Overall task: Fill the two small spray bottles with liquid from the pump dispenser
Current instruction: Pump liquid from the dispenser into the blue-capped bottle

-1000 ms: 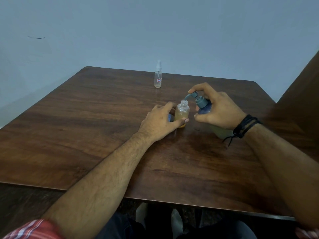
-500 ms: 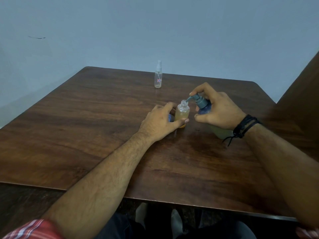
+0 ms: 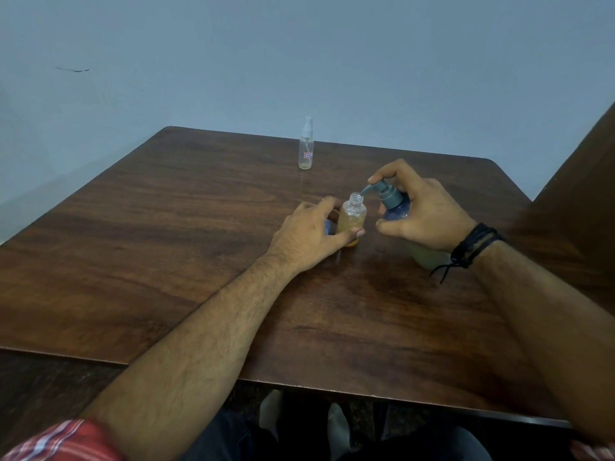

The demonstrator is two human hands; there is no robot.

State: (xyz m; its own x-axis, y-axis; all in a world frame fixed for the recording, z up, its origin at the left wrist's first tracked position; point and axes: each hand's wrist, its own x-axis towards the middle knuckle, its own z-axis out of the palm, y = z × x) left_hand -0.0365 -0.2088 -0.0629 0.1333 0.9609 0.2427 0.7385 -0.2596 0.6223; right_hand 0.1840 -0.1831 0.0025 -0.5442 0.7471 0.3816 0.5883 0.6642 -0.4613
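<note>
A small uncapped bottle holding amber liquid stands upright at the table's middle, with my left hand gripping its lower part. My right hand holds the tilted pump dispenser, its forefinger lying on the grey pump head. The nozzle tip sits just above the small bottle's open neck. A second small spray bottle, clear and capped, stands alone near the table's far edge. A small blue thing, mostly hidden, lies under my left palm.
The brown wooden table reaches the pale wall at the back. A dark wooden panel rises along the right side. My knees show below the near table edge.
The pump head has risen a little under my right forefinger. Both hands and the bottles stay in the same place.
</note>
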